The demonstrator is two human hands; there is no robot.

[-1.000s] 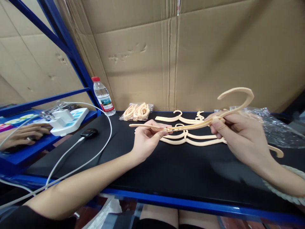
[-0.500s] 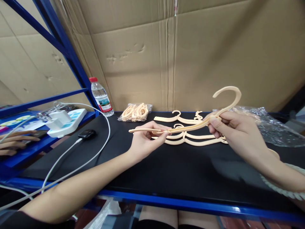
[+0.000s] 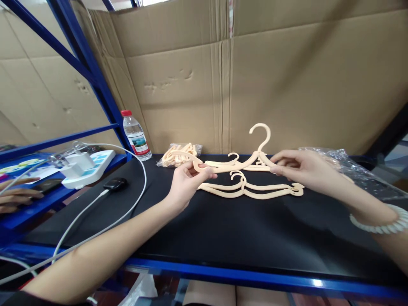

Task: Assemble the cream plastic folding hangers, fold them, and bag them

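The left hand [image 3: 186, 185] pinches the left arm of a beige clothes hanger [image 3: 248, 162] between thumb and fingers; the right hand [image 3: 309, 170], well apart from it, has thumb and fingertips closed on the right end. The hanger is raised between the two hands over the tabletop [image 3: 229, 238], its hook [image 3: 268, 136] standing upright and nearer the right hand.

It looks like thin moulded plastic, so it should feel light and fairly stiff, with some flex along the slim arms. The smooth surface may slide a little under bare fingers. The arms seem the best places to grip; the hook, slender and curved, would probably take twisting less well.

Just below the held hanger, on the near side, two matching hangers [image 3: 261, 196] lie close together; another hanger [image 3: 219, 163] lies behind it, on the far side. Farther out, a plastic bag of hanger parts [image 3: 188, 149] rests beyond the left hand, and a clear plastic bag [image 3: 353, 170] lies beyond the right hand.
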